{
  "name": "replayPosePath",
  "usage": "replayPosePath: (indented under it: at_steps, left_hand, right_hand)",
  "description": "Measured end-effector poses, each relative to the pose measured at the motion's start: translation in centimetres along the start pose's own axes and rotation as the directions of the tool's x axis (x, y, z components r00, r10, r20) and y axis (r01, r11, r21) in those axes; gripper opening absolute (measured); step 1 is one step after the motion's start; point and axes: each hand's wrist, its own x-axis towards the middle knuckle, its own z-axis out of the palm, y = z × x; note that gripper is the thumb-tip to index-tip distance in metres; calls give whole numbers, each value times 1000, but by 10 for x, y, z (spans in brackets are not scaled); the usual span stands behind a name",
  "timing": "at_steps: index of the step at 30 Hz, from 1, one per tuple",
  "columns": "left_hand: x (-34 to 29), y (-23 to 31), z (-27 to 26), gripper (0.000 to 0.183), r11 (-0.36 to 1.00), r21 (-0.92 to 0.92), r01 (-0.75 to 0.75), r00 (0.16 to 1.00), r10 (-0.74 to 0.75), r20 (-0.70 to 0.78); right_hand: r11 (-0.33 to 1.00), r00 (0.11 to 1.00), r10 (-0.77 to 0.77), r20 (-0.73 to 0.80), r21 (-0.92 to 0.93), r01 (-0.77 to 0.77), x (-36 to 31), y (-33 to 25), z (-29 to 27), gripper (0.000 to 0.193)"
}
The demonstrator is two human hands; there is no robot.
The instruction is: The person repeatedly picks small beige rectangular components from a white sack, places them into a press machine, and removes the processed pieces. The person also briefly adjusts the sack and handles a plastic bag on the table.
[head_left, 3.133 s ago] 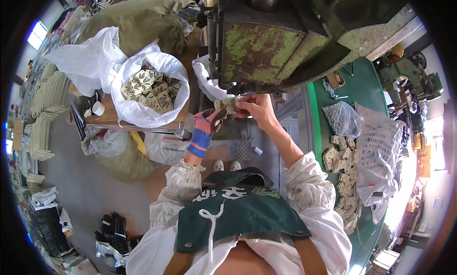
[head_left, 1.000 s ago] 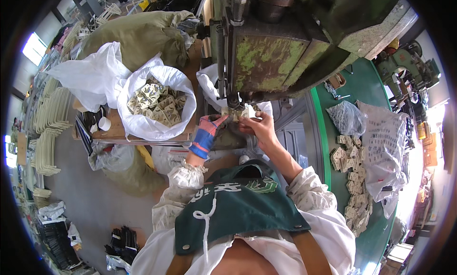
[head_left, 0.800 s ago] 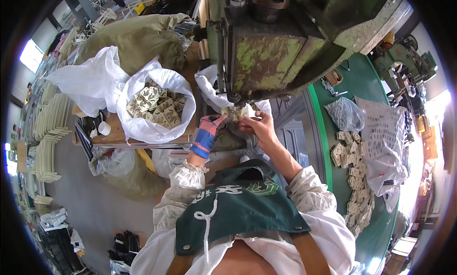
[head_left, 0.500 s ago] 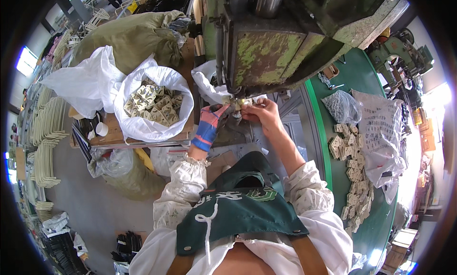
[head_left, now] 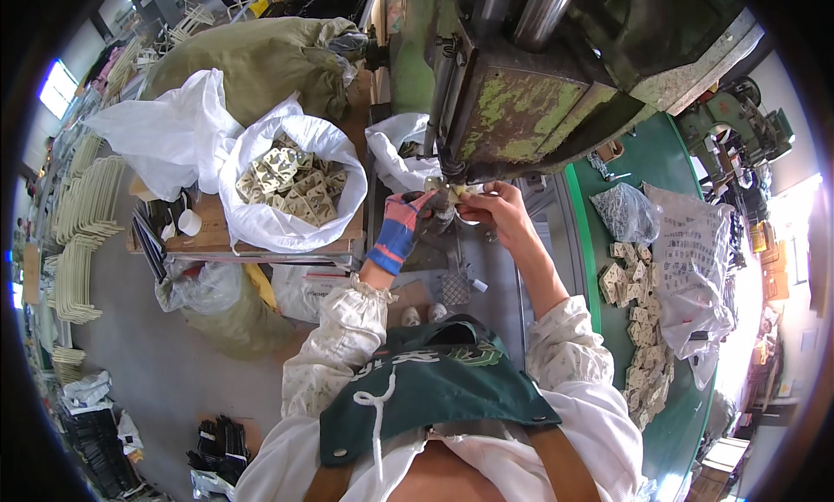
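Observation:
My left hand (head_left: 407, 224), in a pink and blue glove with dark fingers, is closed at the front of a green press (head_left: 519, 102), just below its tool. What its fingertips hold is hard to make out. Beside it my right hand (head_left: 499, 211), bare, pinches a small cream-coloured piece (head_left: 459, 191) between thumb and fingers. That piece lies right under the press tool (head_left: 452, 167), and the hands partly hide it. The two hands are close together.
To the left, a white sack (head_left: 347, 198) holds several cream metal brackets (head_left: 295, 185). Similar loose brackets (head_left: 643, 320) lie on the green table (head_left: 599, 285) at right, beside a clear bag of small parts (head_left: 625, 214). A large olive sack (head_left: 252, 63) lies behind.
The view has shifted, so the press appears further right and tilted. Both hands stay together under the tool, and my right fingers now show a small cream piece more plainly.

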Motion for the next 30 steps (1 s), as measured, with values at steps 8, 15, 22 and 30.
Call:
replayPosePath:
  at_steps: [8,15,22,30]
  left_hand:
    - [-2,-9,-3,26,737,493,-462,871,483,95]
    - [-13,2,1,24,957,-201,211,964,-238,-119]
    - [-10,-7,-3,24,978,-31,209,978,-208,25]
    - [-9,-2,9,21,964,-189,185,972,-208,-109]
  right_hand:
    - [1000,999,22,28,2,-22,12,11,-7,18]
    - [1000,1000,-9,-19,-20,8,9,23,-6,18]
    - [999,1000,18,26,-52,-17,15,42,-14,23]
    - [979,985,-169,13,-113,170,7,29,-30,20]
